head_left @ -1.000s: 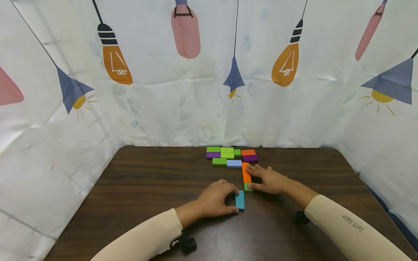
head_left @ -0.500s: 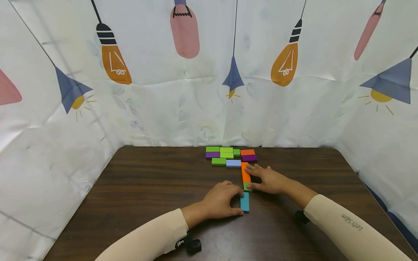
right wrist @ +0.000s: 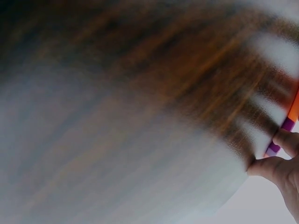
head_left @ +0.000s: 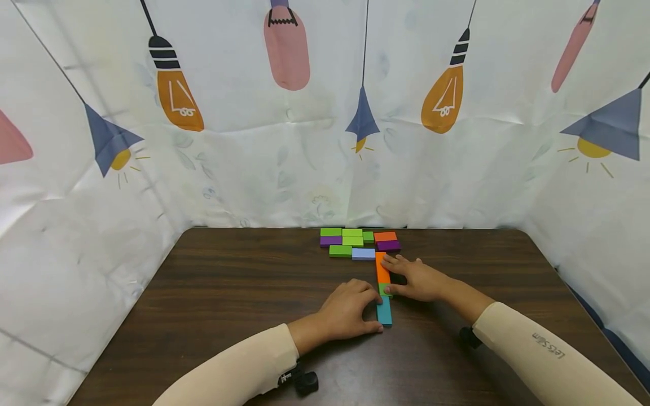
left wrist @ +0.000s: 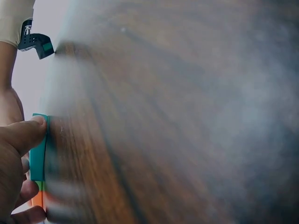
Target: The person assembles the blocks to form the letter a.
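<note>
A teal rectangular block [head_left: 384,312] lies flat on the table, its far end meeting a small green block [head_left: 383,291]. My left hand [head_left: 347,310] pinches the teal block between thumb and fingers, near its two ends; in the left wrist view the thumb presses on one end of the teal block [left wrist: 37,161]. Beyond the green block an orange block [head_left: 381,270] continues the line. My right hand [head_left: 418,280] rests beside these two, fingers spread, index fingertip on the orange block and thumb on the green one.
At the table's far edge sit more blocks: green ones [head_left: 340,251], purple ones [head_left: 388,246], a light blue one [head_left: 363,255] and an orange-red one [head_left: 385,236]. Behind the dark wooden table [head_left: 244,282] hangs a white printed curtain [head_left: 254,169].
My left hand has slid the teal block rightward, then slightly away from me against the green block's near end, closing the gap. The right hand has stayed in place.
</note>
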`<move>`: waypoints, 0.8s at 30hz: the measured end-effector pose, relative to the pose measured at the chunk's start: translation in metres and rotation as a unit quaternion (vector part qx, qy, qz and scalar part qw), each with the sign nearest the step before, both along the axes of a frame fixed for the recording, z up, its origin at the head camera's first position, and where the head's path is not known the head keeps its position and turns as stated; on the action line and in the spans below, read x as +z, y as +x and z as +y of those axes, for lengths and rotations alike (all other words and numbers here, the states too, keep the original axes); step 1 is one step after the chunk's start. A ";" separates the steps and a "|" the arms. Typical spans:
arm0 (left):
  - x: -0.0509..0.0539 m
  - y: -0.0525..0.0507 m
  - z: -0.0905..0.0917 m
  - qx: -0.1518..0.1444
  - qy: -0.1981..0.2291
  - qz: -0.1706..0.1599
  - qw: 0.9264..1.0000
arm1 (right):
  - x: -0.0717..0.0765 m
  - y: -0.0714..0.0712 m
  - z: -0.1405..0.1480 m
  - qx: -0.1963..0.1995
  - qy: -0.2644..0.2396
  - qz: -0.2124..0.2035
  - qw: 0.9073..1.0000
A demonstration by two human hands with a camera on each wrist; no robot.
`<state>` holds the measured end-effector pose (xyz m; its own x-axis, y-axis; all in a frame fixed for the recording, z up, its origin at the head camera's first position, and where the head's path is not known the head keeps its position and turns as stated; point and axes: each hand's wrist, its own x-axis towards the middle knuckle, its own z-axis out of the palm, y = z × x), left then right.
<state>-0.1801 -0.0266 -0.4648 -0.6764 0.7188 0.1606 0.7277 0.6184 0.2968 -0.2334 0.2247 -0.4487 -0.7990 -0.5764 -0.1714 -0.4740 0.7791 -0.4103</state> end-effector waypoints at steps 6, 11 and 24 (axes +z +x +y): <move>0.001 0.000 0.003 0.005 -0.008 0.002 1.000 | 0.000 0.001 0.000 -0.003 -0.003 -0.003 1.000; 0.002 0.000 0.007 0.009 -0.011 0.000 1.000 | 0.000 0.001 0.000 0.000 -0.006 0.001 1.000; 0.002 0.000 0.010 0.010 -0.017 0.005 1.000 | -0.001 0.001 0.002 0.007 -0.010 0.006 1.000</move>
<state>-0.1797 -0.0164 -0.4628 -0.6898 0.7097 0.1431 0.7173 0.6432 0.2681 -0.2325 0.2264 -0.4496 -0.7927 -0.5909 -0.1499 -0.4905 0.7643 -0.4187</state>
